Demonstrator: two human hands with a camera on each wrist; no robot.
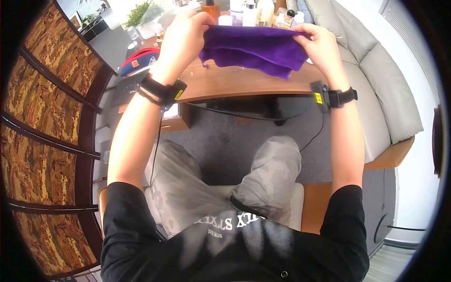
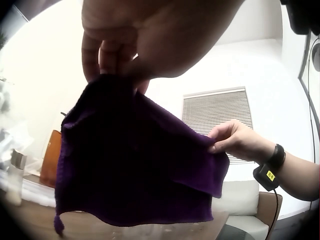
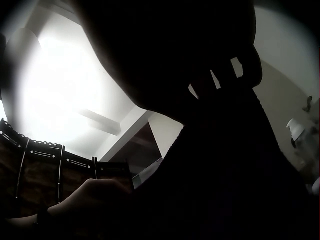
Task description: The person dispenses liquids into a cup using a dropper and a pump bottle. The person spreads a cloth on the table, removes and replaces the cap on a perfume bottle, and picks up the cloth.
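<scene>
A purple cloth (image 1: 253, 49) hangs stretched between both hands over the wooden table, its lower edge loose and folded over in layers. My left hand (image 1: 185, 40) pinches its upper left corner between thumb and fingers. At the upper right corner, my right hand (image 1: 320, 47) grips the edge with thumb and fingertips. The left wrist view shows the cloth (image 2: 135, 165) draping down, with a small tassel-like tab (image 2: 59, 225) at a lower corner. In the right wrist view the cloth (image 3: 225, 160) is nearly black against the light.
Several bottles (image 1: 249, 13) and a white jar (image 1: 225, 20) stand at the table's far side. A blue and red cap-like item (image 1: 141, 60) lies at the left. The wooden table (image 1: 225, 87) spans the front; a grey sofa (image 1: 371, 89) is on the right, a patterned screen (image 1: 47, 108) on the left.
</scene>
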